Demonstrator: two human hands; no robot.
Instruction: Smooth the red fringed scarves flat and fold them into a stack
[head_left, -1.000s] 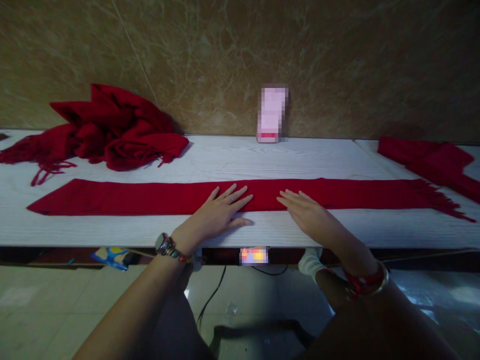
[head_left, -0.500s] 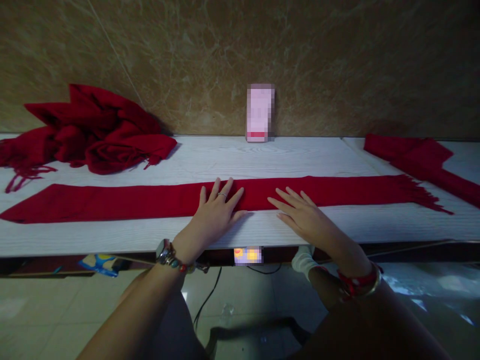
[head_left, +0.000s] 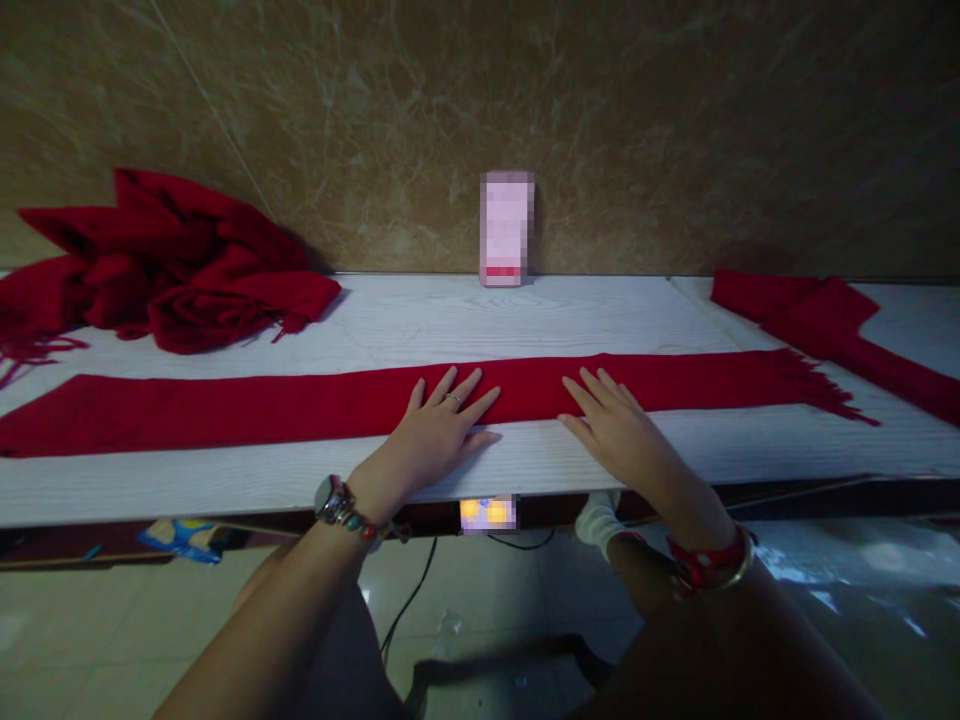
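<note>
A long red scarf [head_left: 247, 408] lies flat in a narrow strip across the white wood-grain table [head_left: 420, 320], its fringe at the right end. My left hand [head_left: 439, 425] rests palm down on the middle of the strip, fingers spread, a ring on one finger. To its right, my right hand [head_left: 619, 430] lies on the scarf too, its fingers slightly apart. Neither hand grips anything.
A crumpled red scarf [head_left: 202, 270] is heaped at the back left. Another red cloth [head_left: 817, 310] lies at the back right. A pink blurred phone-like object [head_left: 508, 230] leans against the brown marbled wall [head_left: 637, 130]. Below the table edge is a blue packet [head_left: 184, 540].
The view has shifted slightly to the right. Along the scarf, my right hand has moved a little rightward relative to my left hand, and its fingers are closer together.
</note>
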